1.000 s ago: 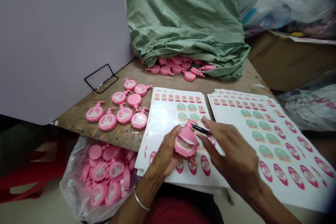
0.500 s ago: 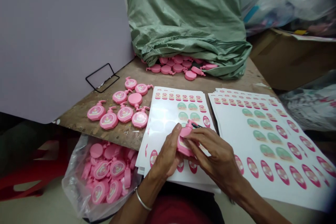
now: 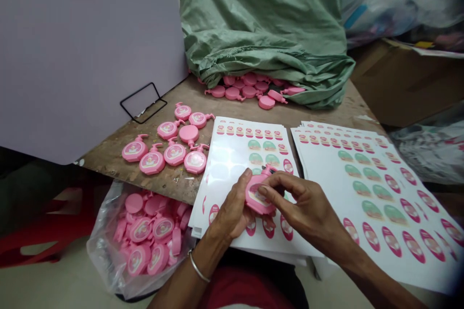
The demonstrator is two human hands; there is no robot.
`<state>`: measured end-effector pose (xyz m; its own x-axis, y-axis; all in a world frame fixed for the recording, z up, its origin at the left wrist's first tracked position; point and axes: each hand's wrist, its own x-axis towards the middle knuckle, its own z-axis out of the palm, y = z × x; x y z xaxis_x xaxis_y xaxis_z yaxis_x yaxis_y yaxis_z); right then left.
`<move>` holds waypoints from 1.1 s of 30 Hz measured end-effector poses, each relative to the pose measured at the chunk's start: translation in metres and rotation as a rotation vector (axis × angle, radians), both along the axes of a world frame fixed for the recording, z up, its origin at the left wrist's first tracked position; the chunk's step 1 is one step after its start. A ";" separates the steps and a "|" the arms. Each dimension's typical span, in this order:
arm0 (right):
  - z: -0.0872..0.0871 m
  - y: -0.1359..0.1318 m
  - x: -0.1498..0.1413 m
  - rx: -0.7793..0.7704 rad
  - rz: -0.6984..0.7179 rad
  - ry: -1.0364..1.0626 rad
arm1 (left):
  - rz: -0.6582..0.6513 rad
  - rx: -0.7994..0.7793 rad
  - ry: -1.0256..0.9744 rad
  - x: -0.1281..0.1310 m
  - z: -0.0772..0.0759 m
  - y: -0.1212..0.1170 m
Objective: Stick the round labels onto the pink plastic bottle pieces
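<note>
A pink toy pump bottle [image 3: 258,206] is gripped by my left hand [image 3: 234,210], low over a sheet of stickers [image 3: 232,178]. It tilts toward me, with a round picture label on its front face. My right hand [image 3: 304,203] bends over the bottle, its thumb touching the label and its index finger curled near the pump. A thin dark tool [image 3: 268,171] pokes out by the right index finger; most of it is hidden, so its kind does not show. Several labelled pink pump bottles [image 3: 151,161] lie left of the sheet, one of them showing a plain face [image 3: 189,133].
A second stack of sticker sheets [image 3: 333,178] lies on the right. At the back, a green sack [image 3: 264,24] spills plain pink bottles [image 3: 250,91]. A clear plastic bag [image 3: 105,246] of pink bottles hangs below the table's left edge. A black wire stand [image 3: 143,103] is at the left.
My right thumb has moved onto the label and the right fingers have spread a little, uncovering more of the bottle's face. The view has shifted slightly.
</note>
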<state>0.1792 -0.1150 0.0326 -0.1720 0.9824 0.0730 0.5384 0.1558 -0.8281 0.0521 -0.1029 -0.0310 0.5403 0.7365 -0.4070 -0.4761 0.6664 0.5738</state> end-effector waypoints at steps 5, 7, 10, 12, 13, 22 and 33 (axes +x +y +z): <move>0.003 0.003 0.000 -0.075 0.010 0.040 | 0.001 -0.027 0.022 -0.001 0.004 0.000; 0.002 0.004 0.000 -0.105 0.010 0.041 | -0.012 -0.029 0.030 -0.002 0.005 0.000; 0.001 0.005 0.000 -0.100 -0.012 0.028 | -0.019 -0.024 0.035 -0.002 0.003 0.000; 0.000 0.005 -0.001 -0.080 -0.029 0.019 | -0.002 -0.009 0.043 -0.002 0.001 0.000; -0.001 0.005 -0.001 -0.076 -0.032 0.014 | 0.005 0.001 0.043 -0.002 0.000 0.000; 0.003 0.009 0.000 -0.096 0.009 -0.039 | 0.093 -0.022 -0.034 -0.002 0.003 0.002; 0.004 0.011 0.002 -0.202 0.069 0.012 | 0.037 -0.026 0.007 0.000 0.000 0.001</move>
